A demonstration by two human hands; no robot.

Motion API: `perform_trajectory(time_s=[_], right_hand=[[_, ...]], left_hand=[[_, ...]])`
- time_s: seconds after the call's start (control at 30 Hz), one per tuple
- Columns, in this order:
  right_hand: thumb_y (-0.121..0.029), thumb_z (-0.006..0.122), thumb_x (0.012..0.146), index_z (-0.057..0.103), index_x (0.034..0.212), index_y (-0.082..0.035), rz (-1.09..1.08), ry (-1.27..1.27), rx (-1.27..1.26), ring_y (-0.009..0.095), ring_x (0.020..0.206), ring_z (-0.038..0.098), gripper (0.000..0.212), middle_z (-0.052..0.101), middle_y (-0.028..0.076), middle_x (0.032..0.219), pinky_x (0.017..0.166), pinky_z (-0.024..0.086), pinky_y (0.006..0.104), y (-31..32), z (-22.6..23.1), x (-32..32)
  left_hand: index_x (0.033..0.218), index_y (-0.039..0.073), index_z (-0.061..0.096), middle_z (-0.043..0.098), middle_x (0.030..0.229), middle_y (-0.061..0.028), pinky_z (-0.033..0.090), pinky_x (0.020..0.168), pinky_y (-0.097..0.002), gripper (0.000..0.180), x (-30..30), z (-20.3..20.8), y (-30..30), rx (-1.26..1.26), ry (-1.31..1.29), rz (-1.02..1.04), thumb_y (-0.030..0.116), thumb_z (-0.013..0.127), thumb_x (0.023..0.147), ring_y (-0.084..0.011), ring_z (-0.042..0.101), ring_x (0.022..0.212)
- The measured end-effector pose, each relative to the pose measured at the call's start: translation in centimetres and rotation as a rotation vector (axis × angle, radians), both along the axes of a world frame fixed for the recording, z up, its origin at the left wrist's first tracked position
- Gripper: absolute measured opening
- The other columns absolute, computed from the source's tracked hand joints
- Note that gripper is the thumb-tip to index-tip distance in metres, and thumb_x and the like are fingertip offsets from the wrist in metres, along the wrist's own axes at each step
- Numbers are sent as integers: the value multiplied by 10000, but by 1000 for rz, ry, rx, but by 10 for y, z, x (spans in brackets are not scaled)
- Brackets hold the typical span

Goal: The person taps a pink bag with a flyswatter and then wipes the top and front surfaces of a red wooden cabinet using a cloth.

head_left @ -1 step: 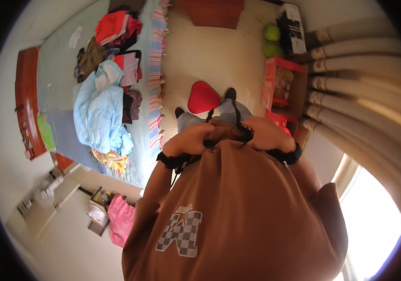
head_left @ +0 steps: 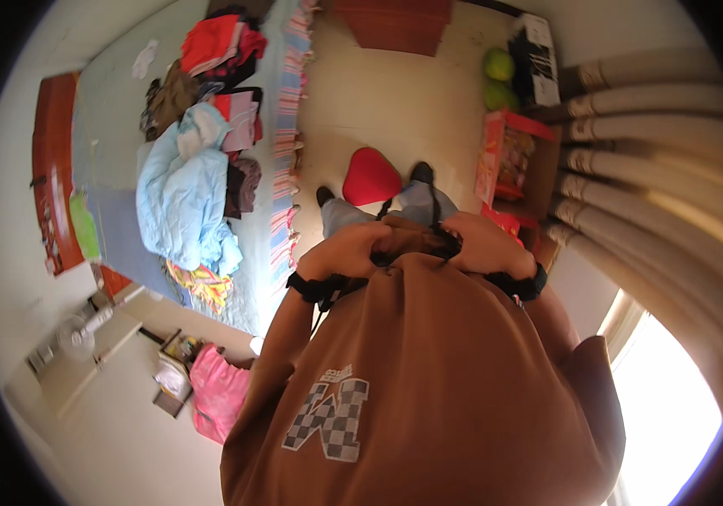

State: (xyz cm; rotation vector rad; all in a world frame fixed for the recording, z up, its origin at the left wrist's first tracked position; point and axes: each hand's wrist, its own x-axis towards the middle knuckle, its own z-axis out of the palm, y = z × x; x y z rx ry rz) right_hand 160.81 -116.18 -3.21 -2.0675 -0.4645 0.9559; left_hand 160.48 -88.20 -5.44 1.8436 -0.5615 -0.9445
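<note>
Both of my hands are drawn up to my waist, at the lower hem of my brown shirt (head_left: 463, 363). My left hand (head_left: 345, 250) is closed, its fingers curled inward beside a bunched fold of the shirt. Facing it, my right hand (head_left: 490, 243) is closed too, with most of its fingertips hidden. Brown cloth and a dark strip show between the hands. Two dark cords (head_left: 436, 205) hang below them over my grey-blue trousers (head_left: 416, 201). Each wrist wears a black band. What the fingers grip is not clear.
A red rounded-triangular seat (head_left: 372, 175) stands by my feet. On the left, a bed (head_left: 113, 110) carries a light-blue quilt (head_left: 180, 198) and piles of clothes (head_left: 210, 46). An open red carton (head_left: 522, 126), green round fruits (head_left: 498, 66) and curtains (head_left: 640, 126) are on the right.
The room has shifted slightly rightward in view. Both hands stay closed at the waist, almost in the same pose.
</note>
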Motion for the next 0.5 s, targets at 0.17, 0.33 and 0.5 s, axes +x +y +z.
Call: perform_trajectory(time_s=[0.17, 0.33, 0.5], right_hand=[[-270, 729, 611, 530, 928, 18, 19, 83, -86, 329, 813, 523, 472, 526, 171, 877, 694, 428, 372, -8, 6, 36], [-271, 730, 611, 529, 934, 22, 28, 91, -56, 335, 808, 519, 480, 525, 171, 878, 695, 430, 375, -8, 1, 68], [-307, 752, 616, 541, 961, 26, 33, 88, -87, 340, 806, 520, 523, 532, 178, 898, 705, 432, 381, 4, -1, 102]], left_hand=[[841, 27, 510, 504, 773, -95, 402, 626, -327, 365, 19, 3, -7, 19, 98, 94, 173, 745, 602, -240, 475, 706], [866, 34, 507, 511, 829, -84, 409, 654, -314, 398, 49, -4, -7, 9, 170, 126, 195, 756, 601, -227, 478, 741], [877, 33, 507, 513, 831, -85, 411, 661, -314, 422, 103, -11, 4, -100, 94, 40, 218, 761, 596, -217, 477, 748]])
